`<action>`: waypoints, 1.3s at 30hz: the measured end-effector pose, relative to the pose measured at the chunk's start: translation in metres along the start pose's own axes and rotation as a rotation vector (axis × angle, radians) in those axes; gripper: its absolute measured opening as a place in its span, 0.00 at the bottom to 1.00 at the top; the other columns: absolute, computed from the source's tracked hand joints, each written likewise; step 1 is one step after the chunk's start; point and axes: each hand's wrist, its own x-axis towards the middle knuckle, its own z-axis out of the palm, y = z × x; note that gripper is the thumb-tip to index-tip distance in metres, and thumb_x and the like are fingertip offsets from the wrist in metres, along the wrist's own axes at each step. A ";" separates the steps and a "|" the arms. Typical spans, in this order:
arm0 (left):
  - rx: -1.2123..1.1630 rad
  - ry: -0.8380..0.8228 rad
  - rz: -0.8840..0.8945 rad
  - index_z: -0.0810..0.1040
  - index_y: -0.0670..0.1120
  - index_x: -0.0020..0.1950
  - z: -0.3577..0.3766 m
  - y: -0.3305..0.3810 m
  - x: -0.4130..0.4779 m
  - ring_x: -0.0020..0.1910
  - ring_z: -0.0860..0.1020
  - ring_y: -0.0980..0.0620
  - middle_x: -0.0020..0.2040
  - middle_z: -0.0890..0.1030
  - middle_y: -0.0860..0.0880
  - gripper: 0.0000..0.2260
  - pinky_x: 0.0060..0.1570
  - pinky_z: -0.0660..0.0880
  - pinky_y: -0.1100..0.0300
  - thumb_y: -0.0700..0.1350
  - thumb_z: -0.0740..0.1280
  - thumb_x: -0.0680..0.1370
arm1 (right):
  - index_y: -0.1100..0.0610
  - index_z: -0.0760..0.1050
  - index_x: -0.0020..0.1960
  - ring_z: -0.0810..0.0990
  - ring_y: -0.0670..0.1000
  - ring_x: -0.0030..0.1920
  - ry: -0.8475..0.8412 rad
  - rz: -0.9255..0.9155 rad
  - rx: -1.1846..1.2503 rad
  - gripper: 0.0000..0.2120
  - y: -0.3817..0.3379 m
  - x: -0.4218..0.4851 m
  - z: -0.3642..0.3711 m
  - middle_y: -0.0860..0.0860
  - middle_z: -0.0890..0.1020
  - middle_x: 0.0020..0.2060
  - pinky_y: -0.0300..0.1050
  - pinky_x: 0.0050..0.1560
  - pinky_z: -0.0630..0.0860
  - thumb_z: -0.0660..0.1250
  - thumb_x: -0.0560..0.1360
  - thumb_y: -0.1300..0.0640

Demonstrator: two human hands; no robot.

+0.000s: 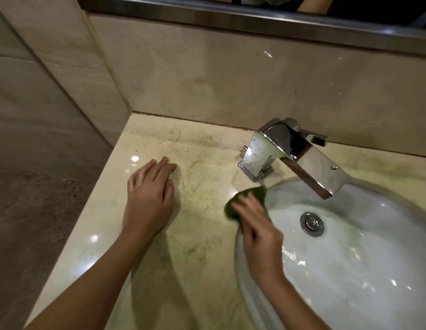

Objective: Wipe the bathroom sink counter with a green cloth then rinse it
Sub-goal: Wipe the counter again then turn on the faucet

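Your green cloth [251, 195] lies bunched on the counter [200, 246] right at the left lip of the sink [350, 282], just in front of the base of the faucet [295, 156]; its far edge shows beyond your fingertips and a darker fold shows beside your palm. Your right hand [257, 231] sits on top of it, fingers close together and laid across the cloth, pressing it down; the hand is blurred, so you cannot tell whether the thumb curls round the cloth or only rests on it. The wrist and forearm cross the near-left rim of the basin.

Your left hand [149, 196] is well apart from the cloth, flat on the counter near its left edge, palm down, fingers straight and close together, holding nothing.

The counter is pale, glossy stone with faint greenish streaks spread over it, thickest behind and to the right of the faucet; small bright lamp reflections dot its left side. The chrome faucet is angular, its spout reaching out over the white oval basin; a round metal drain [312, 223] sits in the bowl below it, and the basin wall shows wet glints. Behind stands a beige tiled backsplash [231, 79] under a metal mirror frame [231, 17]; a tiled side wall [40, 103] closes the left.
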 end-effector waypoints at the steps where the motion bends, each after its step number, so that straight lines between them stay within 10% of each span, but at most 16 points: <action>1: -0.004 -0.001 0.000 0.73 0.48 0.66 0.000 0.001 0.001 0.70 0.66 0.48 0.69 0.72 0.49 0.19 0.66 0.61 0.48 0.48 0.52 0.78 | 0.57 0.80 0.57 0.71 0.47 0.67 -0.073 -0.057 -0.001 0.18 -0.006 -0.009 0.001 0.50 0.78 0.61 0.40 0.69 0.63 0.64 0.72 0.72; 8: -0.011 0.002 0.000 0.74 0.48 0.66 0.001 0.002 0.001 0.70 0.66 0.48 0.68 0.73 0.49 0.19 0.66 0.60 0.49 0.48 0.53 0.78 | 0.57 0.79 0.58 0.72 0.49 0.66 -0.111 -0.032 -0.108 0.17 0.024 0.042 -0.029 0.51 0.78 0.61 0.38 0.68 0.64 0.63 0.74 0.71; 14: -0.013 -0.019 0.000 0.72 0.49 0.67 0.000 0.001 0.002 0.70 0.65 0.49 0.69 0.72 0.49 0.19 0.66 0.61 0.49 0.48 0.52 0.79 | 0.52 0.77 0.62 0.68 0.52 0.69 -0.469 -0.369 -0.242 0.16 -0.024 0.038 0.015 0.50 0.75 0.65 0.48 0.70 0.63 0.58 0.77 0.54; 19: -0.029 -0.012 0.006 0.72 0.48 0.67 0.000 0.000 0.000 0.70 0.65 0.49 0.69 0.72 0.49 0.18 0.66 0.59 0.51 0.45 0.53 0.79 | 0.47 0.63 0.72 0.48 0.49 0.75 -0.444 -0.184 -0.475 0.20 -0.018 0.078 0.025 0.48 0.58 0.75 0.44 0.71 0.39 0.54 0.80 0.47; 24: -0.052 0.023 -0.073 0.72 0.47 0.66 -0.004 0.000 0.001 0.69 0.66 0.49 0.69 0.72 0.48 0.19 0.69 0.57 0.48 0.45 0.52 0.79 | 0.49 0.65 0.71 0.54 0.51 0.75 -0.569 -0.337 -0.458 0.20 -0.037 0.026 0.024 0.47 0.63 0.73 0.50 0.73 0.50 0.52 0.80 0.48; 29: -0.066 0.009 -0.083 0.72 0.47 0.67 -0.001 0.002 0.001 0.70 0.66 0.48 0.69 0.72 0.48 0.19 0.70 0.57 0.47 0.44 0.52 0.78 | 0.49 0.54 0.75 0.42 0.48 0.75 -0.510 -0.197 -0.548 0.22 -0.024 0.104 0.047 0.47 0.52 0.76 0.46 0.73 0.38 0.47 0.82 0.49; 34: -0.057 -0.015 -0.093 0.71 0.49 0.67 -0.004 -0.001 0.001 0.71 0.63 0.49 0.70 0.70 0.49 0.21 0.70 0.53 0.51 0.45 0.50 0.77 | 0.51 0.64 0.71 0.55 0.53 0.74 -0.504 -0.248 -0.476 0.21 -0.037 0.026 0.027 0.49 0.63 0.73 0.53 0.73 0.54 0.50 0.80 0.49; 39: -0.069 -0.017 -0.093 0.72 0.48 0.67 -0.002 0.000 0.004 0.70 0.64 0.49 0.70 0.71 0.49 0.21 0.70 0.54 0.50 0.45 0.50 0.76 | 0.47 0.60 0.73 0.47 0.47 0.75 -0.606 -0.305 -0.505 0.20 -0.033 0.070 0.035 0.46 0.57 0.75 0.46 0.72 0.40 0.48 0.81 0.48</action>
